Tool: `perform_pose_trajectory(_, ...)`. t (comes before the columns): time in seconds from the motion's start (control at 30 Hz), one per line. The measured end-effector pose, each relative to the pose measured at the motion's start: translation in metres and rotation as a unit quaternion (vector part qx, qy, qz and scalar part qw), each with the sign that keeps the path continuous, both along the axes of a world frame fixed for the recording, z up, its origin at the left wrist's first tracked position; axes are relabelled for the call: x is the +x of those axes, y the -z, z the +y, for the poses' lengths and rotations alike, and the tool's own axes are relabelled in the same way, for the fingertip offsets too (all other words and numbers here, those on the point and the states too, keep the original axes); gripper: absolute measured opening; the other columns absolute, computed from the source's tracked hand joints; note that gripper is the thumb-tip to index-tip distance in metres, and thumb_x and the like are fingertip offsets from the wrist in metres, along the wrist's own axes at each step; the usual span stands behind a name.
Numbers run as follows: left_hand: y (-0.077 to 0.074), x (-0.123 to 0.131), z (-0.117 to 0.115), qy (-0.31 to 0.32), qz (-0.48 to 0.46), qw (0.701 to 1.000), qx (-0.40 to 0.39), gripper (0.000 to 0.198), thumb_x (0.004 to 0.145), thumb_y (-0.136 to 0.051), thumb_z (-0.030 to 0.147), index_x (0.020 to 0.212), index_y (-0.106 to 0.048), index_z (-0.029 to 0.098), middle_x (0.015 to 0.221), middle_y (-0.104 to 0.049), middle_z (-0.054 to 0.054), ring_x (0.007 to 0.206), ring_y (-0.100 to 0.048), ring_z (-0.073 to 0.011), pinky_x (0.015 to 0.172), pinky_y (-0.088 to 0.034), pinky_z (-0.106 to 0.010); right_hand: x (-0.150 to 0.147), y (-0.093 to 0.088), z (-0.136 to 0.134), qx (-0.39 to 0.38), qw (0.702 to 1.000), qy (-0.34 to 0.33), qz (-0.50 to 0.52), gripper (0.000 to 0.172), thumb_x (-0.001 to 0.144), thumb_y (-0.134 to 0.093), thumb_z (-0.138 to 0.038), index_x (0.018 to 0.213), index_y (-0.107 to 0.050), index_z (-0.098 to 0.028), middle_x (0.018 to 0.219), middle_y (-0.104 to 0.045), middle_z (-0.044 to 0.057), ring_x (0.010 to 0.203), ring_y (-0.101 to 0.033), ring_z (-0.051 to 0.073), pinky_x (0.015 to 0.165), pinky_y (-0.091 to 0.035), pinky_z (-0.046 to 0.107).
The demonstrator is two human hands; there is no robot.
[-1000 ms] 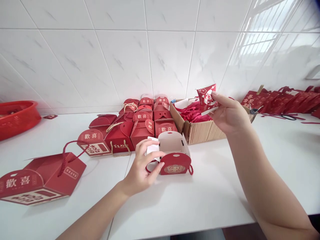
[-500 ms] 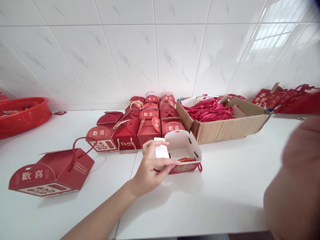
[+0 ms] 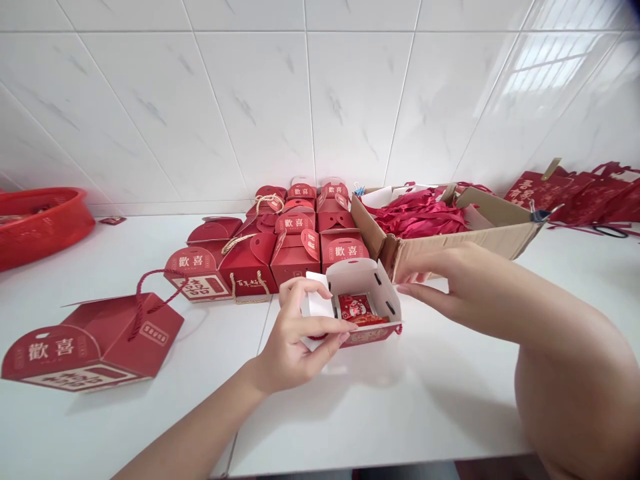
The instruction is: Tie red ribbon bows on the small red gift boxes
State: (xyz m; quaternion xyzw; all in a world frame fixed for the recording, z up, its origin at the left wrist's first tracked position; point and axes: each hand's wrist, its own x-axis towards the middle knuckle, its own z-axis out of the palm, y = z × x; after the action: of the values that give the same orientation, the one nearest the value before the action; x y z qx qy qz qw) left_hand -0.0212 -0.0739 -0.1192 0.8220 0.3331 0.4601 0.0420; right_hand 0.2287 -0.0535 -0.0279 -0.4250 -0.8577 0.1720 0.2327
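Observation:
A small red gift box [image 3: 373, 335] with a white lining stands with its lid flaps up in front of me. My left hand [image 3: 300, 333] is closed on its left front side, thumb and index finger pinching the front rim and the other fingers by the white left flap [image 3: 319, 303]. Inside lie a red printed packet [image 3: 355, 305] and an orange-red wrapped piece [image 3: 371, 320]. At the box's right flap is my right hand [image 3: 435, 283], thumb and bent fingers apart, holding nothing I can see. Whether its fingertips touch the flap I cannot tell.
Several closed red gift boxes [image 3: 295, 250] stand grouped behind. Another with a rope handle [image 3: 133, 333] sits left. A cardboard box [image 3: 460, 237] holds crimson ribbons [image 3: 420, 213]. A red basin [image 3: 45, 227] is far left; red bags [image 3: 575, 197] lean against the tiled wall.
My right hand has come from the right edge to the gift box. A red packet now shows on the box's floor. My left hand keeps its hold.

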Motion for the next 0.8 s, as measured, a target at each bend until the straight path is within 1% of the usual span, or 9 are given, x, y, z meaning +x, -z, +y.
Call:
perform_pose_trajectory(0.1,-0.005,-0.002,-0.001,0.017,-0.017,1.0,0.005,0.017,0.078,-0.061,0.013,0.075,-0.074,0.025,0.096,-0.051,-0.008,0.095,-0.049,-0.0228,0.084,-0.045,-0.043,-0.004,0.0,0.006,0.006,0.999,-0.005,-0.053,0.013,0.081,-0.058,-0.029,0.084,-0.07,-0.029,0.081,-0.071,0.003,0.078,-0.064,0.024,0.066,-0.047,0.033)
perform_pose_trajectory(0.17,-0.008,-0.003,-0.002,0.036,-0.031,0.999,0.008,0.015,0.076,-0.059,0.014,0.071,-0.071,0.022,0.09,-0.051,-0.008,0.091,-0.05,-0.0226,0.081,-0.046,-0.043,-0.01,-0.002,0.009,-0.018,0.997,-0.029,-0.069,0.013,0.082,-0.056,-0.032,0.084,-0.069,-0.027,0.081,-0.071,0.003,0.075,-0.064,0.023,0.064,-0.047,0.032)
perform_pose_trajectory(0.33,-0.014,-0.003,-0.005,0.063,-0.03,0.997,0.021,0.011,0.073,-0.056,0.012,0.068,-0.06,0.021,0.084,-0.051,-0.006,0.086,-0.049,-0.0222,0.079,-0.046,-0.045,-0.025,0.0,0.009,-0.087,0.993,-0.064,-0.038,0.021,0.079,-0.061,-0.041,0.092,-0.06,-0.024,0.093,-0.069,0.002,0.08,-0.063,0.019,0.067,-0.049,0.031)
perform_pose_trajectory(0.43,-0.014,-0.003,-0.008,0.045,-0.007,0.998,0.044,0.009,0.071,-0.055,0.011,0.069,-0.056,0.02,0.085,-0.052,-0.006,0.084,-0.048,-0.0217,0.075,-0.045,-0.043,-0.027,0.003,0.009,-0.091,0.994,-0.061,-0.015,0.021,0.078,-0.06,-0.029,0.098,-0.056,-0.024,0.1,-0.067,0.003,0.087,-0.062,0.018,0.07,-0.049,0.03)
perform_pose_trajectory(0.53,-0.015,-0.005,-0.008,0.04,0.016,0.996,0.075,0.008,0.068,-0.052,0.013,0.064,-0.049,0.019,0.083,-0.053,-0.006,0.079,-0.049,-0.0214,0.071,-0.042,-0.043,-0.027,0.003,0.009,-0.08,0.995,-0.062,-0.014,0.018,0.076,-0.056,-0.018,0.093,-0.059,-0.023,0.095,-0.066,0.002,0.086,-0.061,0.018,0.071,-0.049,0.029)
perform_pose_trajectory(0.6,-0.016,-0.007,-0.008,0.047,0.02,0.994,0.096,0.007,0.067,-0.05,0.013,0.063,-0.049,0.019,0.083,-0.053,-0.006,0.077,-0.049,-0.0209,0.07,-0.041,-0.043,-0.027,0.002,0.01,-0.073,0.994,-0.07,-0.035,0.014,0.076,-0.053,-0.016,0.085,-0.062,-0.022,0.095,-0.065,0.003,0.082,-0.06,0.018,0.069,-0.049,0.029)
perform_pose_trajectory(0.67,-0.018,-0.007,-0.007,0.058,0.018,0.993,0.104,0.007,0.067,-0.05,0.013,0.066,-0.052,0.019,0.088,-0.052,-0.007,0.078,-0.049,-0.0208,0.069,-0.043,-0.043,-0.026,0.002,0.01,-0.077,0.991,-0.08,-0.069,0.018,0.079,-0.05,-0.017,0.085,-0.066,-0.022,0.099,-0.063,0.004,0.079,-0.06,0.017,0.067,-0.049,0.03)
perform_pose_trajectory(0.73,-0.019,-0.007,-0.006,0.069,0.02,0.993,0.098,0.01,0.068,-0.051,0.012,0.072,-0.057,0.019,0.093,-0.05,-0.009,0.082,-0.05,-0.0218,0.07,-0.047,-0.043,-0.027,0.003,0.01,-0.082,0.988,-0.089,-0.095,0.027,0.082,-0.048,-0.018,0.098,-0.069,-0.025,0.104,-0.061,0.006,0.085,-0.06,0.019,0.072,-0.049,0.032)
perform_pose_trajectory(0.8,-0.017,-0.006,-0.006,0.078,0.026,0.993,0.087,0.013,0.069,-0.053,0.011,0.076,-0.06,0.02,0.096,-0.048,-0.009,0.088,-0.051,-0.0236,0.075,-0.05,-0.045,-0.028,0.006,0.011,-0.085,0.987,-0.088,-0.101,0.038,0.084,-0.048,-0.021,0.118,-0.064,-0.027,0.108,-0.059,0.008,0.093,-0.059,0.021,0.08,-0.049,0.035)
